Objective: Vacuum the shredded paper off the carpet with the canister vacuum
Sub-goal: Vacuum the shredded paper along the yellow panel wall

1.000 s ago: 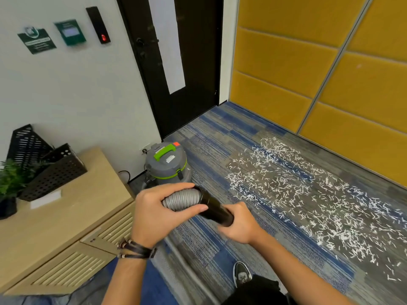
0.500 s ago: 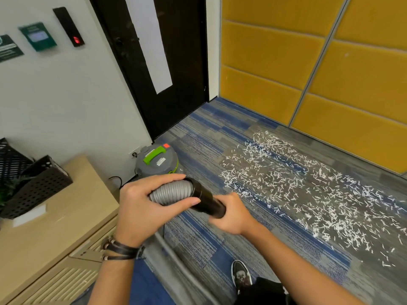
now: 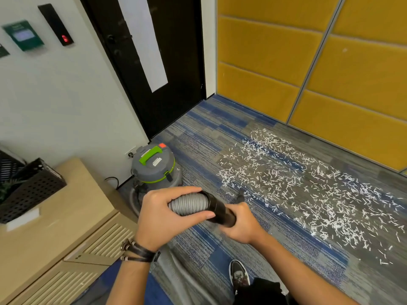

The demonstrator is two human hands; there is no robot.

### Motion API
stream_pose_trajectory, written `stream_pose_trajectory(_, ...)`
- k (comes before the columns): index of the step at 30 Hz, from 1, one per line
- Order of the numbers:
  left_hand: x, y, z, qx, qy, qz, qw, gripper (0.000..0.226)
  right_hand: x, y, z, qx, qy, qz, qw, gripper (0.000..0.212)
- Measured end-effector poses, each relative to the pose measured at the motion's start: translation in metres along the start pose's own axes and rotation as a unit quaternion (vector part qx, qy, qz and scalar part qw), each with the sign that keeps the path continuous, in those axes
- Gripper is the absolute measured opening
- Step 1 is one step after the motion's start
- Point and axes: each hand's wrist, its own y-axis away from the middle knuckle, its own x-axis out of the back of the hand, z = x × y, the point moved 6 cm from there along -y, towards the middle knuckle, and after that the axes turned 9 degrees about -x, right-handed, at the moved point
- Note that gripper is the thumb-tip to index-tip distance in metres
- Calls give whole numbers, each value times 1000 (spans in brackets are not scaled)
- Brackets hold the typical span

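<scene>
From where I sit, this looks like an office. A black door (image 3: 176, 62) has a card reader (image 3: 56, 25) with a red light mounted on the white wall beside it, next to a green framed notice (image 3: 23, 35). Padded yellow panels (image 3: 264, 51) line the wall right of the door, and blue and grey carpet tiles (image 3: 209, 133) cover the floor. On the left, a pale wooden cabinet (image 3: 66, 205) with slatted doors carries black perforated desk trays (image 3: 33, 188) along its far edge, with plant leaves (image 3: 6, 190) just beside them
</scene>
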Motion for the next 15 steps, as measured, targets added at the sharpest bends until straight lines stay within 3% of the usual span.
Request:
stream_pose_trajectory(8, -6, -11, 17, -35, -13, -9, 999, 50, 0, 0, -5, 11, -39, 29, 999, 28)
stream_pose_trajectory(15, -10, -16, 29, -48, 7, -19, 999, 53, 10, 21, -1, -6, -69, 62, 996, 24)
